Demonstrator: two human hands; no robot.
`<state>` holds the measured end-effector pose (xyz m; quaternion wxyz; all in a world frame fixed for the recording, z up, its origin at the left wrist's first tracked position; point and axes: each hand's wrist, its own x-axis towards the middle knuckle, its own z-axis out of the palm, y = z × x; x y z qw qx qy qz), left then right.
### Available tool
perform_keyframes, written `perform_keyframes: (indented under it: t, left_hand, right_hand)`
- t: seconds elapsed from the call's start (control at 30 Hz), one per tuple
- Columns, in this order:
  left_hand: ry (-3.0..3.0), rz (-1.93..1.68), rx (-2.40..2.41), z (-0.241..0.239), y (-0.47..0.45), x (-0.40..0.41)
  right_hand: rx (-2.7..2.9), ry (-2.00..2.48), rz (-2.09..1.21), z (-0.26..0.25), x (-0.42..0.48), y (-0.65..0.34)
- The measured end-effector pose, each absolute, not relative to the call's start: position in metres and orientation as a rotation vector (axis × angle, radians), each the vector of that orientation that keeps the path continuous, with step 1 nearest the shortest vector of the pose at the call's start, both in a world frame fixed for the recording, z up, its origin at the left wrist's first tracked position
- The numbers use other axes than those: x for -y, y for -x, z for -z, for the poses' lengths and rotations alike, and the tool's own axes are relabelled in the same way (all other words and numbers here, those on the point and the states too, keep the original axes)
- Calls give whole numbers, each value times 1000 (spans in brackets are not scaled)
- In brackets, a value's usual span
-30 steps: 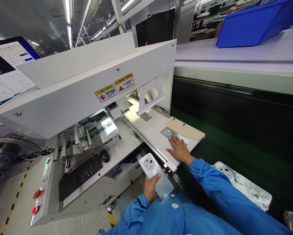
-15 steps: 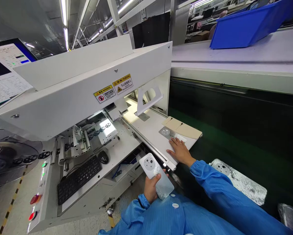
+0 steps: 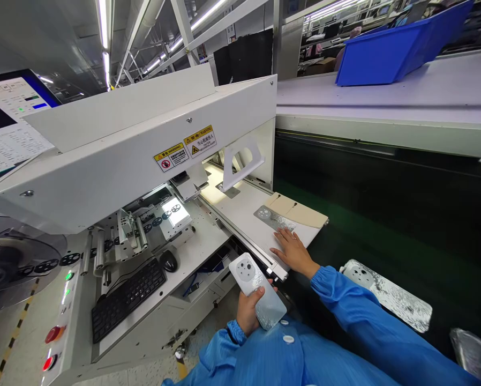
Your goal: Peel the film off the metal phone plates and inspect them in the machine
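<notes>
My left hand (image 3: 249, 312) grips a silvery phone back cover (image 3: 260, 295) with a round camera ring, low in front of my blue coat. The thumb lies over its face, and the fingers behind are mostly hidden. My right hand (image 3: 295, 253) is spread palm down over the end of the white conveyor (image 3: 246, 217). Its fingertips are beside the lower end of a second phone back cover (image 3: 273, 217); whether they touch it I cannot tell. That cover lies flat against a beige guide plate (image 3: 299, 209). Another cover (image 3: 228, 190) lies deeper in, by the machine's opening.
The white machine (image 3: 144, 155) with warning labels stands ahead. Left are a keyboard (image 3: 128, 297), mouse (image 3: 168, 261) and red buttons (image 3: 53, 334). On the dark belt (image 3: 385, 214) at right lie another cover (image 3: 389, 295) and a clear plastic-like item (image 3: 473, 351). A blue bin (image 3: 379, 59) sits on the shelf.
The covers on the conveyor have moved slightly inward, toward the machine, and the nearer one has slid a little away from my right fingers. My left hand keeps its cover. The view has shifted slightly.
</notes>
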<state>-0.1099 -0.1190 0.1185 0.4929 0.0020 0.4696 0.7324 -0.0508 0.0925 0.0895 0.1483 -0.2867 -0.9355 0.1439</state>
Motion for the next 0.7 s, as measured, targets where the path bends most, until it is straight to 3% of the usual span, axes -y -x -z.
perform_keyframes:
  t: [0.1,0.27,0.33,0.7]
  left_hand:
    - [27,-1787,-1067,-116,112,120]
    - [29,-1727,-1004,-112,111,119]
    - [-2,-1706,-1069,-113,107,116]
    - [-502,-1389,-930,-124,90,96]
  right_hand:
    - [2516,767,-699,-102,-73,45]
    - [2139,791,-1538,-109,-22,26]
    - [1998,798,-1689,-112,-5,17]
    - [2091,847,-1189,-139,1,-20]
